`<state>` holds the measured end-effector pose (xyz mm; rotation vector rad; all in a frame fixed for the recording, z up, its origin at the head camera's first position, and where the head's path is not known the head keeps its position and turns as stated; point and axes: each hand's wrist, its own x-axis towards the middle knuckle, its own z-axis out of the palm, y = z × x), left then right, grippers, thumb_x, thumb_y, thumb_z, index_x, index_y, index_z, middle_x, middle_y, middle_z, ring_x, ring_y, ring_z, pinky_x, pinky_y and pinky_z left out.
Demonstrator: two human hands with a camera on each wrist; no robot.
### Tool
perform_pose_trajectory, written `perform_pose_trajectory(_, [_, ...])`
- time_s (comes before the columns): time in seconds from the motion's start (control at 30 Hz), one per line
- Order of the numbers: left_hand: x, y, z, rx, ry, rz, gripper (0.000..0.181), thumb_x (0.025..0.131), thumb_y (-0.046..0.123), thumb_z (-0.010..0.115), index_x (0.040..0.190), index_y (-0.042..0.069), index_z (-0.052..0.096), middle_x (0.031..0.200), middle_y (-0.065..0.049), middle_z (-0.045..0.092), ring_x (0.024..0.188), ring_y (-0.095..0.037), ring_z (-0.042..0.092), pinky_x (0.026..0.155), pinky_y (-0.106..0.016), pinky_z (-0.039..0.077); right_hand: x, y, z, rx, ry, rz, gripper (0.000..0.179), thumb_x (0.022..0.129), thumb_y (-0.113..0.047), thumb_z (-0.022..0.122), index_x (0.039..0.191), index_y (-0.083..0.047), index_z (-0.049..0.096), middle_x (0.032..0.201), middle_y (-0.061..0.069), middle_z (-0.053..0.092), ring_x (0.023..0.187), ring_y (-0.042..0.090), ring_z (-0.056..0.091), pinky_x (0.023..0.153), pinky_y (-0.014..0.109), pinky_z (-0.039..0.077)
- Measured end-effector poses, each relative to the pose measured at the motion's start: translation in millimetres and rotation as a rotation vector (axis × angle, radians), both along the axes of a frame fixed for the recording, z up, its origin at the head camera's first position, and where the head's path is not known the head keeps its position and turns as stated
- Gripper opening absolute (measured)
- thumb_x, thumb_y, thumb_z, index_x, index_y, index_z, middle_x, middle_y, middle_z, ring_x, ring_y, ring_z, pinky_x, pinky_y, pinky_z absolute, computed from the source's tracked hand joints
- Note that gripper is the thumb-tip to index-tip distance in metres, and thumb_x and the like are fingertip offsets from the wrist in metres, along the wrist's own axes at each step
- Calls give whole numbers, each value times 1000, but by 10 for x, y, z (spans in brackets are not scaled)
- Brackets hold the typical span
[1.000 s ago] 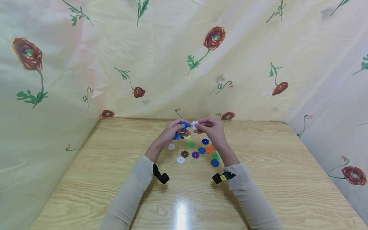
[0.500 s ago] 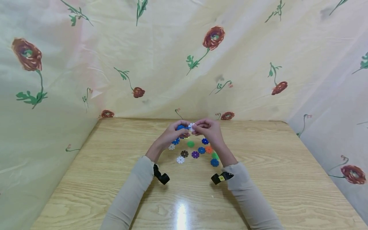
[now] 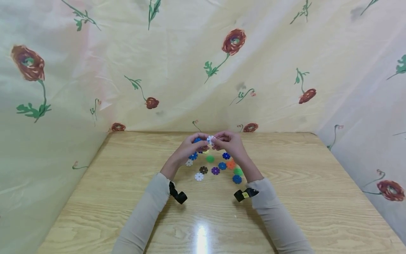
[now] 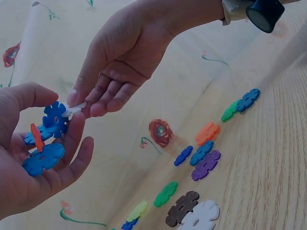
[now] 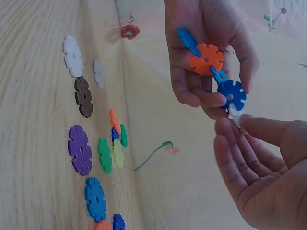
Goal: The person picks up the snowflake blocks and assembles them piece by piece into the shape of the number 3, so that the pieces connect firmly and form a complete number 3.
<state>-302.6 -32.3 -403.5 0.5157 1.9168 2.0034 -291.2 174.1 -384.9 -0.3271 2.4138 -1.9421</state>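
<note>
My left hand (image 3: 186,150) holds a short chain of notched plastic discs. In the right wrist view the chain shows an orange disc (image 5: 213,56) between blue ones, with a blue disc (image 5: 235,90) at its near end. My right hand (image 3: 234,146) pinches a white notched disc (image 3: 210,140) between thumb and fingers. The white disc is edge-on against the end blue disc in both wrist views; how deep their slots sit in each other cannot be told. A lower blue disc (image 4: 45,159) of the chain lies against the left palm.
Loose notched discs lie on the wooden table (image 3: 142,197) below the hands, among them a white disc (image 3: 199,176), a brown disc (image 3: 203,170), a purple disc (image 3: 215,170) and a blue disc (image 3: 237,179). A flowered cloth (image 3: 177,70) hangs behind the table.
The right hand has moved slightly left with the white disc, closing up to the left hand. The blue chain has turned and slipped lower behind the left fingers.
</note>
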Motion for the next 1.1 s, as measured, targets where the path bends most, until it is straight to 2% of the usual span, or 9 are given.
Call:
perform_pose_trajectory(0.07, [-13, -7, -6, 4, -3, 12, 31, 104, 16, 58, 131, 2, 58, 120, -9, 64, 104, -20, 69, 107, -46, 52, -5, 28, 5, 33, 3, 23, 27, 96, -17, 73, 113, 3, 69, 98, 19, 76, 76, 15, 75, 84, 49, 63])
perform_pose_trajectory(0.17, [-28, -18, -3, 7, -3, 29, 31, 104, 15, 57, 131, 1, 58, 115, -6, 64, 98, -14, 68, 106, -46, 53, 1, 76, 17, 87, 2, 55, 28, 96, -18, 72, 115, 2, 69, 100, 22, 75, 81, 22, 75, 81, 43, 64])
perform_pose_trajectory(0.27, [-33, -32, 5, 9, -9, 45, 31, 104, 14, 56, 132, 0, 57, 113, -3, 63, 98, -14, 67, 105, -43, 54, 16, 140, 14, 164, 1, 94, 29, 97, -19, 72, 116, 2, 69, 100, 21, 75, 85, 32, 74, 78, 39, 63])
perform_pose_trajectory(0.37, [-35, -46, 7, 13, -25, 57, 31, 104, 14, 56, 132, 1, 57, 111, -1, 62, 97, -13, 67, 103, -40, 55, 36, 228, -3, 250, 9, 174, 29, 97, -17, 72, 116, 5, 68, 98, 22, 75, 89, 40, 71, 77, 41, 62])
perform_pose_trajectory(0.5, [-43, -62, -7, 15, -47, 64, 31, 104, 15, 56, 132, 2, 57, 111, 0, 63, 97, -12, 68, 100, -35, 56, 82, 372, -28, 387, 22, 317, 26, 95, -10, 72, 114, 7, 69, 94, 18, 74, 88, 39, 70, 77, 42, 62])
perform_pose_trajectory(0.67, [-60, -59, -5, 32, -52, 63, 30, 104, 14, 56, 131, 1, 57, 109, -1, 63, 96, -12, 68, 109, -46, 51, 144, 556, -86, 543, 15, 448, 23, 91, -5, 75, 111, 4, 70, 89, 11, 71, 80, 22, 65, 71, 28, 56])
perform_pose_trajectory(0.8, [-70, -55, -11, 47, -55, 58, 30, 104, 12, 55, 131, 0, 57, 109, -1, 62, 95, -13, 68, 112, -54, 46, 198, 668, -131, 648, -11, 481, 25, 86, -5, 80, 109, 1, 72, 88, 11, 66, 78, 15, 55, 67, 24, 48])
perform_pose_trajectory(0.9, [-70, -50, -22, 50, -56, 51, 30, 104, 11, 55, 131, 0, 56, 108, 0, 62, 94, -12, 68, 111, -55, 47, 229, 726, -167, 698, -37, 492, 27, 84, -4, 81, 109, -2, 73, 91, 12, 65, 78, 16, 54, 68, 26, 48])
perform_pose_trajectory(1.1, [-54, -37, -31, 54, -73, 55, 27, 104, 12, 55, 129, 1, 57, 105, 0, 63, 91, -10, 69, 98, -36, 57, 261, 751, -262, 709, -53, 515, 24, 85, -1, 79, 107, -2, 72, 95, 11, 66, 81, 15, 57, 72, 28, 51])
